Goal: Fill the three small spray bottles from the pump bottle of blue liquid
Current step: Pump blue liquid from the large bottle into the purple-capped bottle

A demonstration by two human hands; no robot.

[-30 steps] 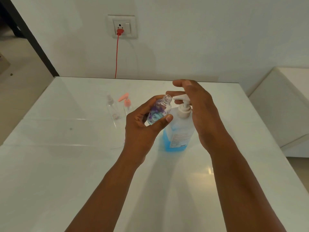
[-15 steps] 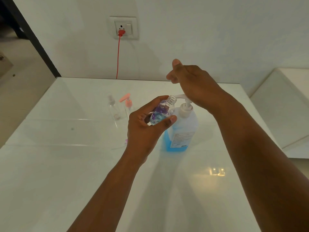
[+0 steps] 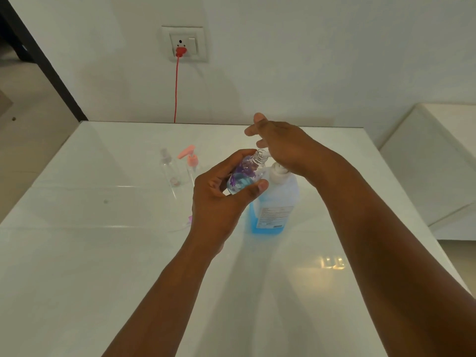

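While left hand (image 3: 219, 199) grips bottle (image 3: 243, 175), right hand (image 3: 286, 148) presses pump (image 3: 279, 173)

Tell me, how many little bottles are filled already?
None looks finished. In hand: the left hand holds the purple-flowered bottle, partly blue inside, at the spout of the pump bottle, while the right hand presses the pump. Left: the clear bottle and the pink-topped bottle on the table look empty.

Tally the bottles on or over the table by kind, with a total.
Small bottles: 3, one held, one clear, one with a pink pump.
Pump bottle of blue liquid: 1.
Total: 4.
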